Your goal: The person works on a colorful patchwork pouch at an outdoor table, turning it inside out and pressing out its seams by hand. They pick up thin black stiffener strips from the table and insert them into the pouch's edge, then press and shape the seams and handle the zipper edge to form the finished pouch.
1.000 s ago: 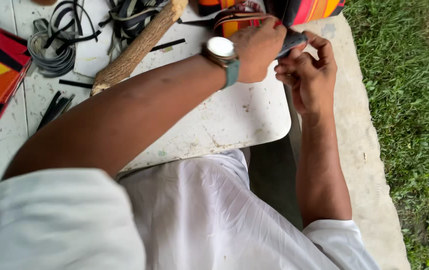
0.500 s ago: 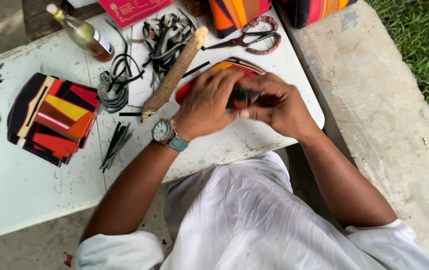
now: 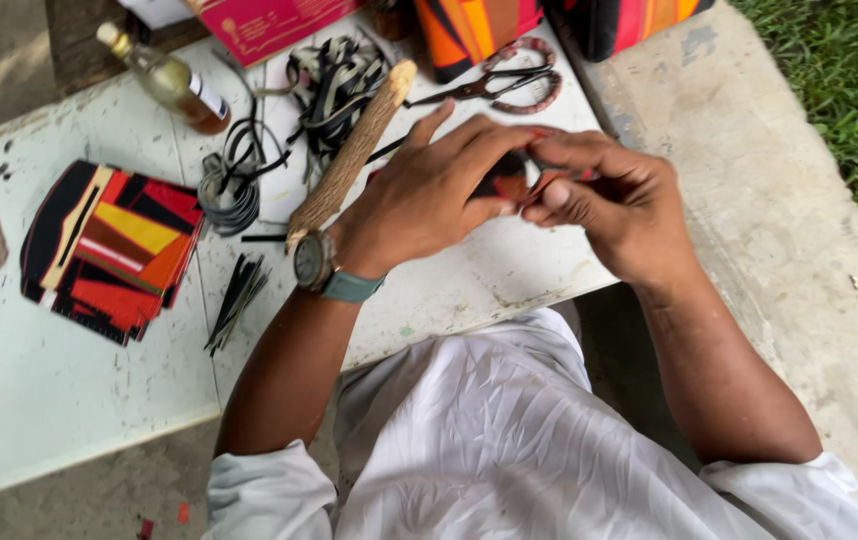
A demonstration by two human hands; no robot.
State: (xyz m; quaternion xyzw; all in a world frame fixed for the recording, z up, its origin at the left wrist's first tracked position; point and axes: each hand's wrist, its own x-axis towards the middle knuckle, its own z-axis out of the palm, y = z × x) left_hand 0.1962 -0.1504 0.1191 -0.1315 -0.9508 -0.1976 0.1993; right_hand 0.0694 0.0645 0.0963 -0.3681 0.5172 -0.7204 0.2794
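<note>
Two hands meet over the middle of the surface — the left hand (image 3: 429, 195) and right hand (image 3: 614, 205) both pinch one small red-and-black fabric piece (image 3: 511, 180) between their fingers. At ten o'clock lies one rough wooden stick (image 3: 349, 160); at twelve, one pair of scissors (image 3: 499, 80); at nine, one stack of striped fabric pieces (image 3: 109, 250). One glass bottle (image 3: 164, 80) lies at eleven on the worn white surface (image 3: 69, 400) — concrete and grass lie to the right.

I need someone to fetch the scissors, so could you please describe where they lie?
On the white table, look at the far edge past both hands. The scissors lie flat beside the rough wooden stick, and alone have reddish wrapped loop handles.
</note>
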